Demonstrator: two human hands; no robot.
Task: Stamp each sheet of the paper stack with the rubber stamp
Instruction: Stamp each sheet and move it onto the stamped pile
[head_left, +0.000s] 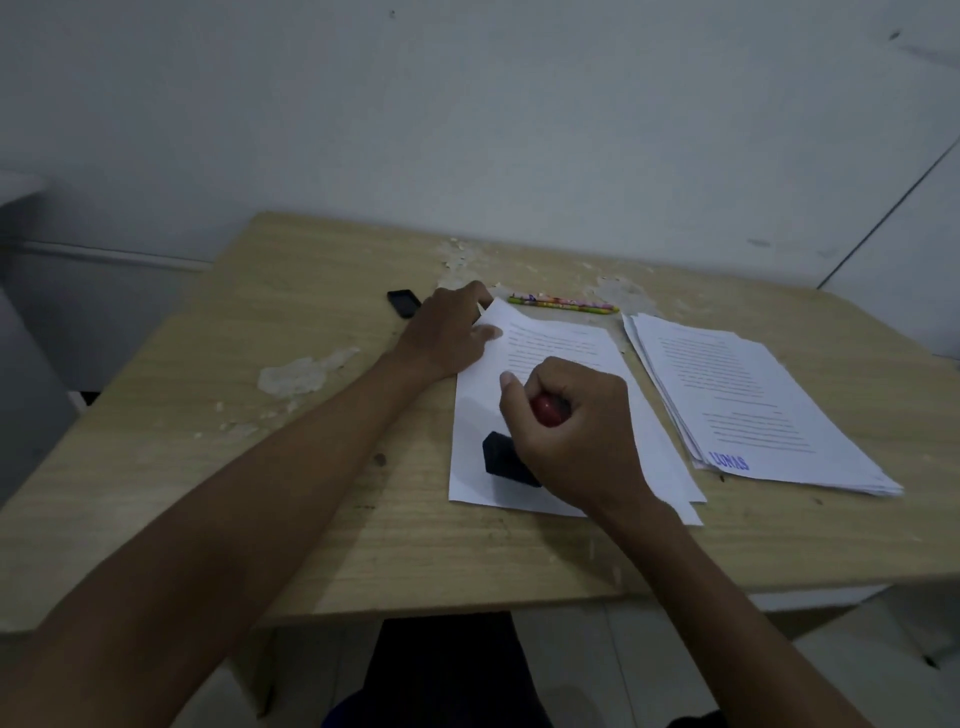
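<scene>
I count two hands, one stamp, two lots of paper, two pencils and one small black case on the table (218, 426). My right hand (576, 436) is fisted round the stamp (511, 460): fingers curled tight on its red knob, its black base down on the lower left part of the top sheet (550, 353), just left of and below my knuckles. Whether the base is pressed flat I cannot tell.

My left hand (447, 332) lies up and left of the grip, fingers on the sheet's far left corner; how they lie I cannot tell. That sheet tops a thin stack, whose lower edges fan out under my right wrist.

To the right of the grip, just beside, sits the done pile (753, 405), many sheets, slightly splayed, a blue mark at its near left corner. Its near right corner lies close to the table's right edge.

Beyond the grip, the pencils (563, 304) lie side by side just past the sheet's far edge. The case (403, 303) is beyond my left hand. Bare wood runs left of the grip and along the near table edge.
</scene>
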